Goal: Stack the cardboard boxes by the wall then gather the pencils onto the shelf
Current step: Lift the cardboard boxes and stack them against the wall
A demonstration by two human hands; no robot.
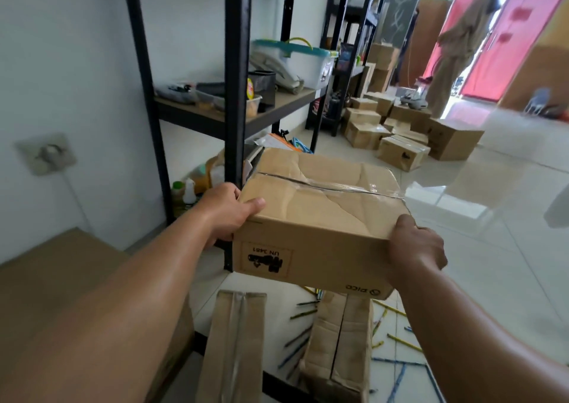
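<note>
Gripping a taped cardboard box (314, 215) at its two ends, the left hand (226, 210) and right hand (415, 245) curl thumbs over its top edge, holding it aloft beside the black shelf post (237, 79), above two floor boxes (234, 341) and what look like scattered pencils (303, 313).
</note>
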